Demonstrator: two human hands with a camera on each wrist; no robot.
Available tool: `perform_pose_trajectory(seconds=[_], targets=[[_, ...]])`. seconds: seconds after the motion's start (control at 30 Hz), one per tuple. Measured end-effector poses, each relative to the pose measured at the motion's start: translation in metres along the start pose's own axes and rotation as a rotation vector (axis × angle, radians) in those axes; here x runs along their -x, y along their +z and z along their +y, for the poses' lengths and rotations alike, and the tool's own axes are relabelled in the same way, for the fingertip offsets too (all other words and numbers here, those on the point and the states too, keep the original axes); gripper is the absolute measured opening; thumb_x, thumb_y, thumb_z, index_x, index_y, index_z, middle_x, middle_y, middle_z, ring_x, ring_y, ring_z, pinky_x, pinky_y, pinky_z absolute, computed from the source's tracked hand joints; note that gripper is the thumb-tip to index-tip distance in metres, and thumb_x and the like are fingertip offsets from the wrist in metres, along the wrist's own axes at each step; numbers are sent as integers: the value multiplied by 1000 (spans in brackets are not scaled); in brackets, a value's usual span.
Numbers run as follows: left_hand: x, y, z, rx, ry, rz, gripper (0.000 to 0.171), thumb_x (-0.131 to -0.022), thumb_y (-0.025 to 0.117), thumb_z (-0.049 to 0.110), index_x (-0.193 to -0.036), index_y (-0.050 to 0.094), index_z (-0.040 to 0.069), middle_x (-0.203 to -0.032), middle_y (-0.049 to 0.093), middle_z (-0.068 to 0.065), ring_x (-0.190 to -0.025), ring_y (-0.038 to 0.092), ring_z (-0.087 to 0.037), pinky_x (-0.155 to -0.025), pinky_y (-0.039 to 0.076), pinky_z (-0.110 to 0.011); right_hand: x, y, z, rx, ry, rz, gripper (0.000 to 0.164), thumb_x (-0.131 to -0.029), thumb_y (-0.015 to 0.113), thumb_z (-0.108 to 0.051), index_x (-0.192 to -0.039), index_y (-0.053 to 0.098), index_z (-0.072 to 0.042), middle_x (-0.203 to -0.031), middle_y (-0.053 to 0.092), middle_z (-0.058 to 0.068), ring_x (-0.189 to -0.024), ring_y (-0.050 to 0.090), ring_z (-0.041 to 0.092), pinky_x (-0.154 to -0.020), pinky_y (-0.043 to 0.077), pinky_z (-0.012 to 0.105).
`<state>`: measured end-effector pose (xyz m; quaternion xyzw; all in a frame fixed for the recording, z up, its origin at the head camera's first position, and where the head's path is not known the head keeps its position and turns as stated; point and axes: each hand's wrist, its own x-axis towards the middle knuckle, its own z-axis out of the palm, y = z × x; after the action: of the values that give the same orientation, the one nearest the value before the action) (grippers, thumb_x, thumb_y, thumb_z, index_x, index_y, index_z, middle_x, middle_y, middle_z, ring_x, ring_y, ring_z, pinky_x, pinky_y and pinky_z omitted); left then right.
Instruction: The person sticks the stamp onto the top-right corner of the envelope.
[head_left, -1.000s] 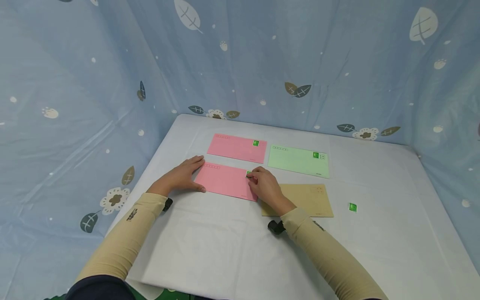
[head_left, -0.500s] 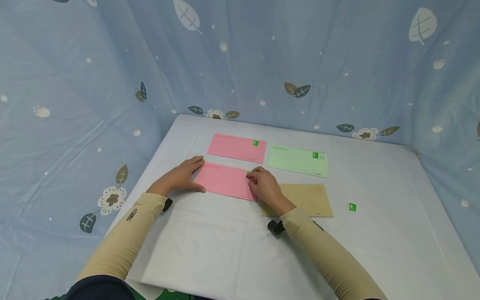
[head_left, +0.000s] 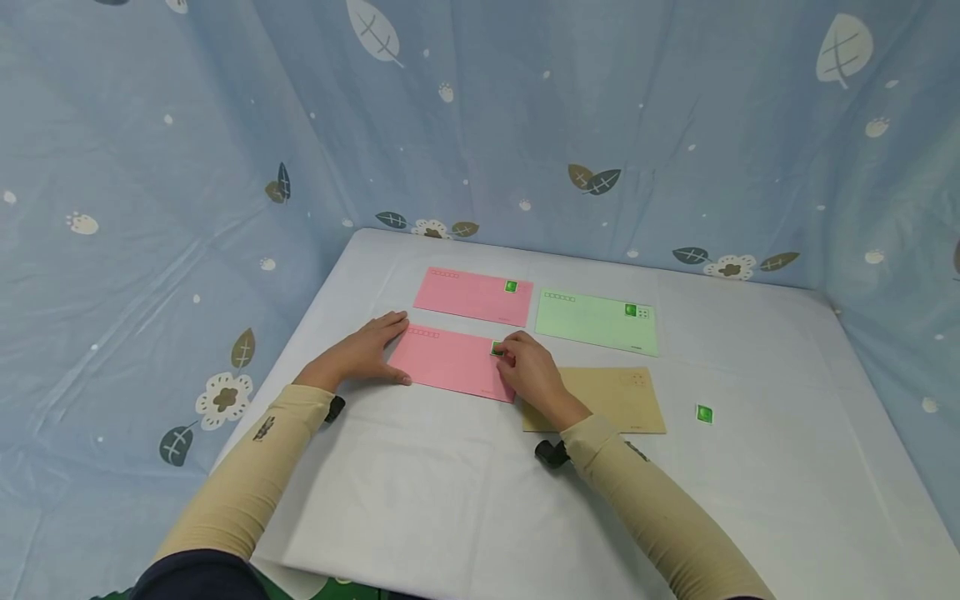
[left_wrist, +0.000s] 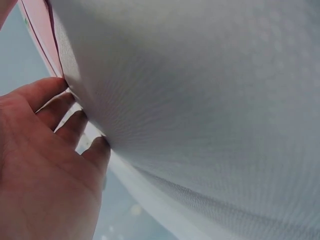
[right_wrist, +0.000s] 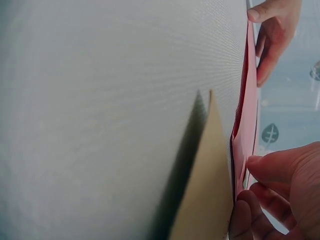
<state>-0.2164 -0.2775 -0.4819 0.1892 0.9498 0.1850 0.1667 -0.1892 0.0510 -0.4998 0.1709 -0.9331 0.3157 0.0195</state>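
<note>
A pink envelope (head_left: 453,362) lies on the white-covered table between both hands. My left hand (head_left: 363,354) rests at its left end, fingers spread, with the thumb at the lower left corner. Over the upper right corner, my right hand (head_left: 531,373) has curled fingers and holds the edge of a small green stamp (head_left: 497,348) between thumb and fingertips. The stamp lies close over the envelope, its right part hidden by the fingers. In the right wrist view the thumb (right_wrist: 265,167) is right by the pink paper.
Behind lie another pink envelope (head_left: 472,298) and a light green envelope (head_left: 592,327), each bearing a green stamp. A tan envelope (head_left: 607,400) lies partly under the right wrist. One loose green stamp (head_left: 704,414) is on the table to the right. Blue patterned curtain (head_left: 510,125) surrounds the table.
The right fingertips have shifted very slightly, and a little more of the green stamp shows. The left hand and the envelopes have stayed in place.
</note>
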Motion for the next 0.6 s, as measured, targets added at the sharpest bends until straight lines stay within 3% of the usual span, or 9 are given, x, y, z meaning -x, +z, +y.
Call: perform_pose_trajectory(seconds=[0.6], targets=[[0,0,4,4,-1,19,128,-67,88,63,-161,26,2,-169,18,-13,-155,13,-34,-123,23,-53,2,-5,0,-40,28,12,24,-93,69,-9,-115,77,-7,-116,66,7,-84,57,19,-73,51,31]])
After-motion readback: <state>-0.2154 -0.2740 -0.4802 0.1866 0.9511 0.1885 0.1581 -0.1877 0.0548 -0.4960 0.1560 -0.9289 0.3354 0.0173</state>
